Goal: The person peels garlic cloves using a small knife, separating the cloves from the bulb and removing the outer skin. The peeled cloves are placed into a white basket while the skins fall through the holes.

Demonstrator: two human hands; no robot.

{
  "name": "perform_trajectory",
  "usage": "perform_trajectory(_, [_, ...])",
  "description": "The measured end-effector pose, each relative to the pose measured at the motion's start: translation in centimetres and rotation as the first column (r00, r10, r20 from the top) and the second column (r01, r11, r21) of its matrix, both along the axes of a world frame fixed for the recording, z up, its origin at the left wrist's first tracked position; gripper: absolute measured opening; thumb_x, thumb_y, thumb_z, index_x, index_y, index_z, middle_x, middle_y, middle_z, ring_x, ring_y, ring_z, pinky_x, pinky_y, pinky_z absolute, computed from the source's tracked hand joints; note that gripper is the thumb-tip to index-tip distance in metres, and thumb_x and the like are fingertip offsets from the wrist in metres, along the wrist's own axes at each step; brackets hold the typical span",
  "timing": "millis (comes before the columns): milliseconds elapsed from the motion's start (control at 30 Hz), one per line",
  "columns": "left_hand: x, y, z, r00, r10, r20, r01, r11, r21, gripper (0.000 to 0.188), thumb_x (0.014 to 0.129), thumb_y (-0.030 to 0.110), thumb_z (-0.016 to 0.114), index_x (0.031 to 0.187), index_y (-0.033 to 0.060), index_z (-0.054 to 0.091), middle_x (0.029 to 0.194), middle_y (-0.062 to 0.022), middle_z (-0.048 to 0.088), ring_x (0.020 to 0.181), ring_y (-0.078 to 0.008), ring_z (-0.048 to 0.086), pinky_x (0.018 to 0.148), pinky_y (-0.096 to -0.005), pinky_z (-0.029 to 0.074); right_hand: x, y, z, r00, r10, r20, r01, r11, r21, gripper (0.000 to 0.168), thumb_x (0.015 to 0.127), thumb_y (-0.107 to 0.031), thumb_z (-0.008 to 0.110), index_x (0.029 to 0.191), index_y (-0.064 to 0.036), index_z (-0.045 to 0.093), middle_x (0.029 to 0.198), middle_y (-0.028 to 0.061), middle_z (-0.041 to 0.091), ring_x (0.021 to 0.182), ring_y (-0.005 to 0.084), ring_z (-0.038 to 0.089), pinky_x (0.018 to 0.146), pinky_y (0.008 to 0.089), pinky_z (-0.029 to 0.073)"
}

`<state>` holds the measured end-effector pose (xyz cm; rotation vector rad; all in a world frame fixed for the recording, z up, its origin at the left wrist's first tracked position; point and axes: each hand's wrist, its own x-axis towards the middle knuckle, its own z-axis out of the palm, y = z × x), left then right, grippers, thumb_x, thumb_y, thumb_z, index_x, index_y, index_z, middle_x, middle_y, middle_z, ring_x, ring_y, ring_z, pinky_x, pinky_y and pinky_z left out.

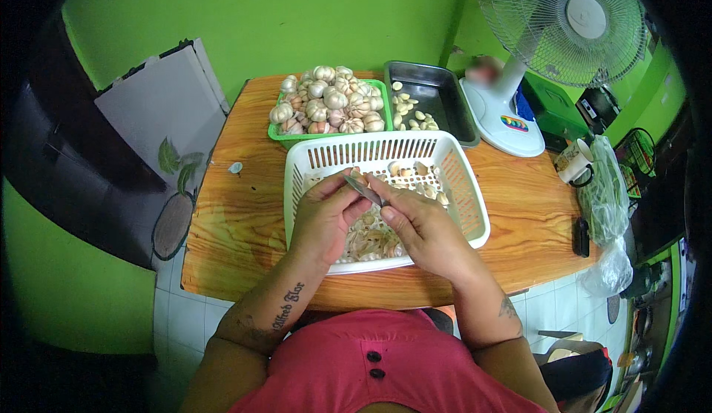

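Observation:
Over a white plastic basket (481,221), my right hand (431,226) grips a small knife (364,191), its blade pointing up and to the left. A garlic clove (357,176) is pinched in the fingertips of my left hand (322,215), against the blade; fingers partly cover it. Papery garlic skins (370,243) lie in the near part of the basket, and loose unpeeled cloves (428,190) in its far right part. Behind it, a green basket (388,109) is heaped with whole garlic bulbs (334,101). Peeled cloves (425,122) rest in a dark metal tray (448,98) beside that.
A white electric fan (503,112) stands on the wooden table (239,218) at the back right. Along the right edge are a mug (573,161), a plastic bag of greens (603,196) and a small black object (581,237). A green wall (267,18) rises behind.

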<state>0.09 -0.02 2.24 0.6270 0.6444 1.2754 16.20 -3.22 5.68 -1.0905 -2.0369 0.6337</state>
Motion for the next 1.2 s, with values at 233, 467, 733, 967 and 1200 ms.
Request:
perform_trajectory(233, [0.1, 0.1, -0.5, 0.998, 0.060, 0.015, -0.061, 0.992, 0.112, 0.021, 0.084, 0.003, 0.056, 0.105, -0.0001, 0.057, 0.096, -0.0086, 0.061, 0.085, -0.0152, 0.060, 0.075, -0.0259, 0.052, -1.0, -0.3, -0.9, 0.984, -0.086, -0.157, 0.085, 0.996, -0.018, 0.034, 0.090, -0.013, 0.047, 0.123, -0.006, 0.048, 0.105, 0.0210, 0.058, 0.097, 0.0317, 0.057, 0.085, 0.0339, 0.044])
perform_trajectory(467, [-0.8, 0.4, -0.8, 0.994, -0.108, -0.008, 0.107, 0.972, 0.211, 0.024, 0.084, 0.001, 0.055, 0.108, -0.0012, 0.056, 0.097, -0.0106, 0.060, 0.083, -0.0182, 0.060, 0.073, -0.0270, 0.050, -0.3, -0.6, 0.2, 0.959, -0.134, -0.249, 0.065, 0.962, -0.266, 0.030, 0.092, -0.013, 0.045, 0.119, -0.004, 0.051, 0.110, 0.0201, 0.057, 0.103, 0.0255, 0.055, 0.089, 0.0300, 0.040])
perform_trajectory(733, [-2.6, -0.8, -0.5, 0.951, -0.307, 0.039, 0.303, 0.949, 0.084, 0.025, 0.086, 0.004, 0.050, 0.110, -0.0008, 0.055, 0.101, -0.0123, 0.059, 0.083, -0.0185, 0.059, 0.072, -0.0256, 0.048, 1.9, 0.0, 0.0, 0.949, -0.267, -0.166, 0.224, 0.945, -0.241, 0.031, 0.092, -0.016, 0.044, 0.120, -0.004, 0.051, 0.106, 0.0211, 0.059, 0.100, 0.0266, 0.056, 0.086, 0.0314, 0.041])
perform_trajectory(967, [-2.7, -0.5, -0.5, 0.986, -0.159, 0.051, 0.159, 0.987, -0.001, 0.023, 0.084, 0.001, 0.052, 0.107, -0.0024, 0.055, 0.097, -0.0116, 0.059, 0.084, -0.0180, 0.059, 0.073, -0.0254, 0.049, 0.7, -1.7, 0.5, 0.996, -0.049, -0.071, 0.026, 0.956, -0.293, 0.040, 0.092, -0.022, 0.042, 0.128, -0.005, 0.042, 0.113, 0.0247, 0.054, 0.103, 0.0359, 0.054, 0.088, 0.0354, 0.041])
perform_trajectory(1200, [-2.2, -0.8, -0.9, 0.977, -0.077, -0.200, 0.109, 0.982, 0.156, 0.023, 0.082, -0.001, 0.055, 0.105, -0.0013, 0.056, 0.096, -0.0101, 0.060, 0.081, -0.0181, 0.060, 0.071, -0.0260, 0.050, -0.1, -1.6, -0.4, 0.993, -0.068, -0.097, 0.046, 0.976, -0.213, 0.039, 0.093, -0.022, 0.041, 0.127, -0.004, 0.042, 0.113, 0.0241, 0.054, 0.105, 0.0353, 0.054, 0.089, 0.0357, 0.041])
